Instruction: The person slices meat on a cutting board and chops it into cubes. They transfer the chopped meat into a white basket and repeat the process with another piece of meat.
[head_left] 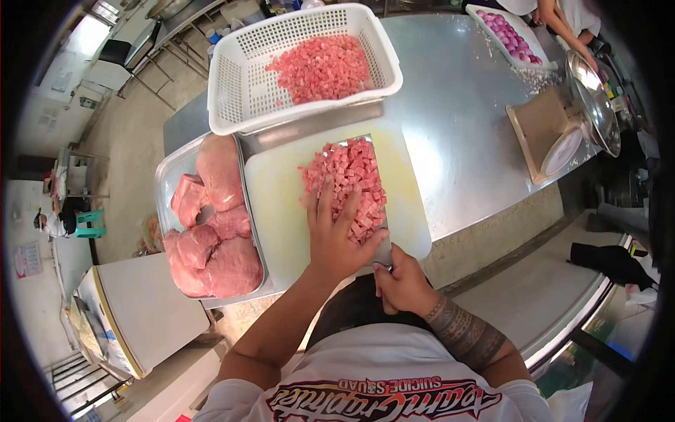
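My left hand lies with spread fingers on the near left side of a pile of diced raw meat. The pile rests on a white cutting board. In my right hand, the handle of a knife is gripped at the board's near edge. Its broad blade points away from me, along and partly under the right side of the pile. Much of the blade is hidden by the meat. Left of the board, several large pieces of raw meat fill a metal tray.
A white perforated basket with more diced meat stands beyond the board on the steel table. At the far right are a tray of peeled onions, a weighing scale with a metal bowl, and another person's arm.
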### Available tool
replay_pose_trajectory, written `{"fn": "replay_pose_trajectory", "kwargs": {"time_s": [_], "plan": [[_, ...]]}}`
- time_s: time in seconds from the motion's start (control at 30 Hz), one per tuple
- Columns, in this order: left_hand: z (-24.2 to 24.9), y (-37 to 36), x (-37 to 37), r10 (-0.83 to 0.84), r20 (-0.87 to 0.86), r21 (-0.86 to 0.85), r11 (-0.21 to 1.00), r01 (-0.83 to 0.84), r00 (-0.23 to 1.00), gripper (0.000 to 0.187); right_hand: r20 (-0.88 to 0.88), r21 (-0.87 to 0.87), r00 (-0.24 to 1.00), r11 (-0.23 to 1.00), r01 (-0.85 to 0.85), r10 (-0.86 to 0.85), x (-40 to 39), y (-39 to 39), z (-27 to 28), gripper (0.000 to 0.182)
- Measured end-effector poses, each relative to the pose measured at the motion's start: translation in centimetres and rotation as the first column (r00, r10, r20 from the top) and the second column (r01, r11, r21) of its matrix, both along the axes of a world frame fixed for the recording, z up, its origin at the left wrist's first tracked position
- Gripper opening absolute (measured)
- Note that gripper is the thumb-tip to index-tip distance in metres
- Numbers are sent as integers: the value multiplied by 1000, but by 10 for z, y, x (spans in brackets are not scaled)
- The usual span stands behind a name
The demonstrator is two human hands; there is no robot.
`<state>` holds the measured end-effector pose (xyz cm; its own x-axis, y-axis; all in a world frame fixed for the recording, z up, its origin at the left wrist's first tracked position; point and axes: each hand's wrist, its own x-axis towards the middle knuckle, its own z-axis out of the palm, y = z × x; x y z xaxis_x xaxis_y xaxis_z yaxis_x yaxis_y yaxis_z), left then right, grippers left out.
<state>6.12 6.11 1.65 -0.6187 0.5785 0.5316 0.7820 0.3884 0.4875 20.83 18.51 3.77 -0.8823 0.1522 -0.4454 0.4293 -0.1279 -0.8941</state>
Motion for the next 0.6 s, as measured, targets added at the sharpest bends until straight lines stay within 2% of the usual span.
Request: {"fn": "replay_pose_trajectory", "kwargs": {"time_s": [0.13, 0.2, 0.23, 0.27, 0.3, 0.33, 0.4, 0.43, 0.47, 0.5, 0.53, 0.6], "plan": [[36, 40, -55, 83, -38, 41, 996, -82, 996, 84, -17, 125, 999, 991, -45, 48, -63, 43, 43, 22], [47, 72, -112, 103, -76, 100, 990, -95, 992, 83, -2, 176, 995, 980, -97, 99, -124, 81, 59, 24], [46, 93, -145, 145, -149, 118, 985, -129, 978, 81, 26, 206, 990, 969, -139, 137, -155, 102, 62, 25], [42, 112, -177, 187, -219, 136, 978, -160, 958, 80, -7, 133, 993, 984, -119, 121, -182, 122, 45, 19], [36, 129, -208, 203, -237, 117, 977, -180, 950, 77, -20, 129, 993, 985, -115, 119, -196, 133, 57, 15], [27, 140, -234, 220, -255, 97, 975, -201, 942, 75, -21, 81, 987, 985, -154, 157, -193, 138, 52, 14], [6, 157, -275, 225, -143, -85, 968, -238, 964, 67, -29, -16, 974, 974, -225, 224, -167, 156, 29, 11], [-3, 158, -287, 234, -86, -179, 953, -246, 969, 63, 39, 6, 977, 977, -212, 212, -139, 157, 22, 10], [-10, 155, -297, 227, -85, -120, 964, -237, 970, 57, 104, 30, 974, 979, -204, 200, -103, 155, 16, 11], [-15, 148, -306, 226, -85, -62, 971, -231, 970, 51, 93, -47, 983, 987, -153, 157, -68, 150, 21, 14], [-16, 140, -315, 227, -86, -4, 974, -228, 970, 46, 197, -52, 975, 994, -95, 104, -38, 146, 24, 16], [4, 99, -297, 365, 8, -103, 926, -362, 931, 33, 227, 48, 974, 999, -2, -9, 16, 136, 13, 22]]}}
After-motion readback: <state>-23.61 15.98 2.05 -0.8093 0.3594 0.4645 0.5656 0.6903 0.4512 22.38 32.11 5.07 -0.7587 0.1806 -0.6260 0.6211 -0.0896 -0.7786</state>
